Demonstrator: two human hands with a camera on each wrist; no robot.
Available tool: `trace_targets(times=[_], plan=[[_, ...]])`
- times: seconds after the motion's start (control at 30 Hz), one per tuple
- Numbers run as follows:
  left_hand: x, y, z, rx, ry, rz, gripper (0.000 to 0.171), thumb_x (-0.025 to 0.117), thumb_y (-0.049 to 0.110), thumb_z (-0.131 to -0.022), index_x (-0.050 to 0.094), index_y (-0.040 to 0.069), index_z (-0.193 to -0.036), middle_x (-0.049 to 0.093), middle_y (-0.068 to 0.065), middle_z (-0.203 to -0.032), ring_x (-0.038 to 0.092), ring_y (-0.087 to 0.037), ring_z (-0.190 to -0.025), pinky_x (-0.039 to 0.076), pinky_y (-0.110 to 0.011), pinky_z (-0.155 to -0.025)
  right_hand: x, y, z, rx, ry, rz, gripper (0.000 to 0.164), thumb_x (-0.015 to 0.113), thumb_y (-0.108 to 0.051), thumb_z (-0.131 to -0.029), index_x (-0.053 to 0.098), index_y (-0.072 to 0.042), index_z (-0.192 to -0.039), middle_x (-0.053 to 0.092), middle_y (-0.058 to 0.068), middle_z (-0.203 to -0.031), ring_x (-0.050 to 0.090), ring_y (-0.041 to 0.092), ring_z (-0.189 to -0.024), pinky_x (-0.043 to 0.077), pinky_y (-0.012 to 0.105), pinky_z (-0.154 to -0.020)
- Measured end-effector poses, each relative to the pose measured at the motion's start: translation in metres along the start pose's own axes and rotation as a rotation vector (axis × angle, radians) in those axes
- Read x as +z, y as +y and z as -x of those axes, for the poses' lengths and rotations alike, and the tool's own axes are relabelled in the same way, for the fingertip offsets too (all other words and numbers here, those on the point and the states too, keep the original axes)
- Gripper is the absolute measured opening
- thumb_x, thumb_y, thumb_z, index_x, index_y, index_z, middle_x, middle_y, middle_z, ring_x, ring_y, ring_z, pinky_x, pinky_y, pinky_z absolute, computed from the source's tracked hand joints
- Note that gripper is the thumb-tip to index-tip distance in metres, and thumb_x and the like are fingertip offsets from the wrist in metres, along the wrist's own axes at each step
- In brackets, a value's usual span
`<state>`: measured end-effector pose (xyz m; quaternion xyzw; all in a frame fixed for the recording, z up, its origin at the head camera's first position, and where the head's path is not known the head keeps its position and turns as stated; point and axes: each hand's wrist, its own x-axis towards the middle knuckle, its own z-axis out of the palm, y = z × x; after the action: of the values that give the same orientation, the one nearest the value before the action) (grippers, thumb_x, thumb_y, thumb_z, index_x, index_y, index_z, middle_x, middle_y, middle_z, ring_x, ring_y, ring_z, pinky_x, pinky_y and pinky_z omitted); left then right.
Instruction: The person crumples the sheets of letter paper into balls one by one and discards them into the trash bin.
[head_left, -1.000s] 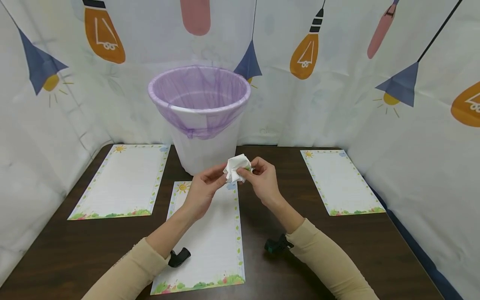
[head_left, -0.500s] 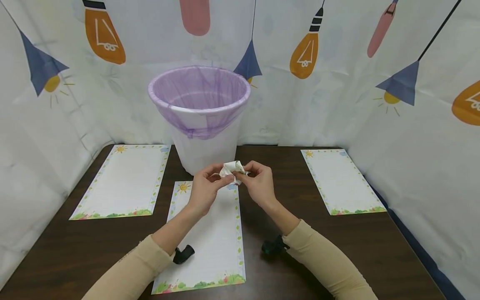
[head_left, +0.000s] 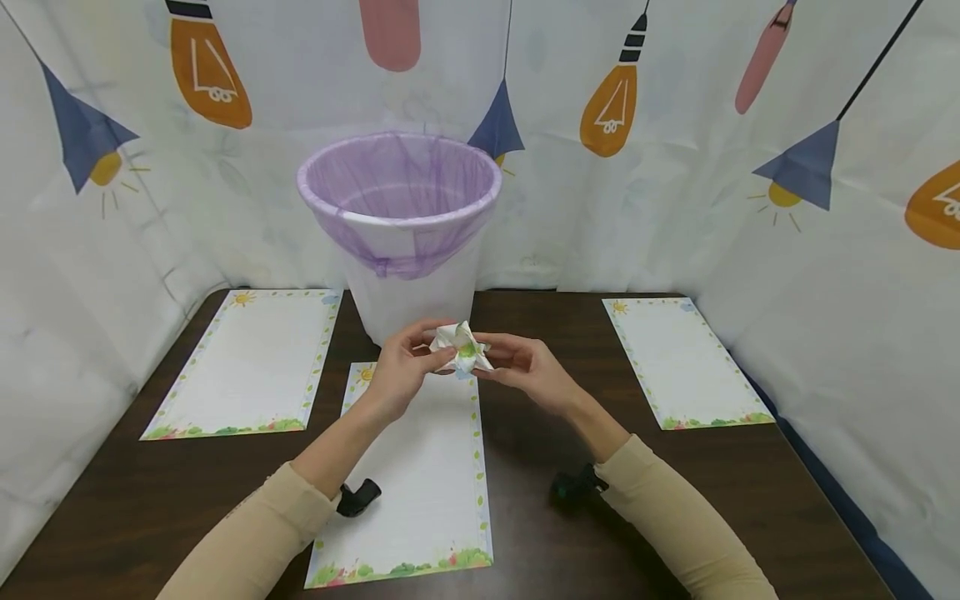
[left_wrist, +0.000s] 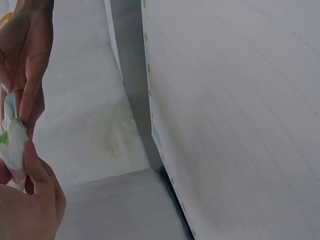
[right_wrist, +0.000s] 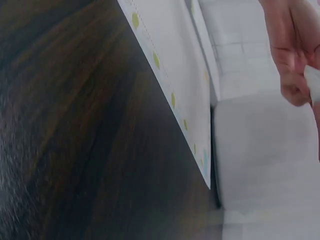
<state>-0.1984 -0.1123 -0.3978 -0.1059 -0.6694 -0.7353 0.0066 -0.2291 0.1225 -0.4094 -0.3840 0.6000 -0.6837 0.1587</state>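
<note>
Head view: toward the far edge of the counter, left hand and right hand pinch the crumpled stationery sheet, presumably light, soft and tearable; grasp opposite sides.

Fingers partly hide the crumpled paper.

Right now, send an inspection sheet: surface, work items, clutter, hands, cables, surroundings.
Surface: dark wood-grain table; left sheet, middle sheet and right sheet lie flat, all with decorated borders.
Work items: crumpled paper, held above the middle sheet's far end.
Clutter: nothing seen.
Hands: left hand and right hand both hold the crumpled paper from opposite sides.
Cables: nothing seen.
Surroundings: white bin with purple liner; white curtain printed with lamps and bulbs.
</note>
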Motion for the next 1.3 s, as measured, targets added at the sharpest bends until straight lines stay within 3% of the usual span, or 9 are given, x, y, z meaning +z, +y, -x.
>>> trace_targets(times=[0.1,0.2,0.33,0.43,0.67,0.87,1.03,1.17,1.3], plan=[[-0.003,0.002,0.000,-0.032,-0.018,0.056,0.031,0.069,-0.004,-0.095,0.066,-0.001,-0.125,0.060,-0.015,-0.104,0.068,-0.022,-0.084,0.061,-0.038,-0.079,-0.006,-0.001,0.001,-0.021,-0.086,-0.034,0.051,0.053,0.013,-0.100,0.039,0.015,-0.149,0.046,0.032,-0.148,0.055,0.036,-0.132,0.044,0.056,-0.104],[-0.003,0.004,0.000,-0.063,-0.035,0.129,0.023,0.068,-0.007,-0.095,0.070,0.004,-0.114,0.058,-0.014,-0.101,0.067,-0.021,-0.082,0.061,-0.037,-0.078,-0.009,0.000,0.003,-0.033,-0.091,-0.030,0.048,0.056,0.008,-0.102,0.042,0.015,-0.147,0.048,0.030,-0.148,0.055,0.037,-0.131,0.047,0.050,-0.103],[0.001,0.004,0.001,-0.078,-0.064,0.184,0.028,0.067,-0.011,-0.092,0.074,0.014,-0.102,0.059,-0.013,-0.096,0.069,-0.021,-0.081,0.061,-0.038,-0.076,-0.007,0.004,0.005,-0.034,0.054,0.014,0.033,0.069,0.002,-0.097,0.068,0.003,-0.130,0.066,0.015,-0.132,0.066,0.026,-0.117,0.056,0.039,-0.092],[0.005,0.003,0.002,-0.066,-0.063,0.187,0.027,0.069,-0.013,-0.090,0.076,0.011,-0.101,0.060,-0.014,-0.095,0.069,-0.021,-0.080,0.062,-0.038,-0.074,0.000,0.006,0.003,-0.045,0.160,0.020,0.025,0.075,0.006,-0.090,0.078,-0.004,-0.113,0.073,0.008,-0.119,0.070,0.023,-0.106,0.059,0.037,-0.086],[0.014,-0.005,0.004,0.005,-0.005,0.107,0.026,0.071,-0.011,-0.090,0.067,-0.014,-0.116,0.065,-0.017,-0.101,0.069,-0.021,-0.083,0.062,-0.038,-0.072,0.016,0.006,-0.002,-0.054,0.273,0.097,0.020,0.073,0.016,-0.087,0.062,0.012,-0.102,0.068,0.013,-0.110,0.070,0.023,-0.095,0.060,0.041,-0.081],[0.016,-0.007,0.006,0.027,0.019,0.023,0.026,0.074,-0.006,-0.091,0.070,-0.009,-0.117,0.067,-0.015,-0.115,0.068,-0.020,-0.087,0.061,-0.037,-0.075,0.024,0.009,-0.005,-0.023,0.376,0.095,0.016,0.070,0.015,-0.090,0.056,0.011,-0.097,0.069,0.011,-0.100,0.071,0.019,-0.082,0.062,0.039,-0.073],[0.013,-0.007,0.010,0.021,-0.058,-0.043,0.030,0.075,0.003,-0.094,0.071,-0.005,-0.122,0.067,-0.011,-0.131,0.067,-0.023,-0.101,0.060,-0.036,-0.083,0.024,0.016,-0.005,-0.052,0.499,0.113,0.016,0.072,0.018,-0.086,0.058,0.012,-0.090,0.071,0.015,-0.093,0.070,0.015,-0.077,0.061,0.031,-0.069],[0.013,-0.004,0.009,-0.017,-0.072,0.000,0.027,0.072,0.011,-0.098,0.071,-0.008,-0.118,0.068,-0.014,-0.127,0.065,-0.033,-0.110,0.059,-0.040,-0.085,0.026,0.018,-0.005,-0.101,0.547,0.160,0.013,0.074,0.019,-0.083,0.064,0.013,-0.087,0.072,0.023,-0.091,0.071,0.016,-0.077,0.061,0.032,-0.068],[0.011,-0.001,0.008,-0.026,-0.045,-0.016,0.025,0.073,0.011,-0.097,0.070,-0.007,-0.114,0.067,-0.014,-0.122,0.069,-0.029,-0.102,0.061,-0.041,-0.081,0.031,0.015,-0.007,-0.147,0.562,0.207,0.009,0.075,0.018,-0.083,0.069,0.012,-0.087,0.073,0.024,-0.091,0.072,0.016,-0.077,0.062,0.037,-0.068]])
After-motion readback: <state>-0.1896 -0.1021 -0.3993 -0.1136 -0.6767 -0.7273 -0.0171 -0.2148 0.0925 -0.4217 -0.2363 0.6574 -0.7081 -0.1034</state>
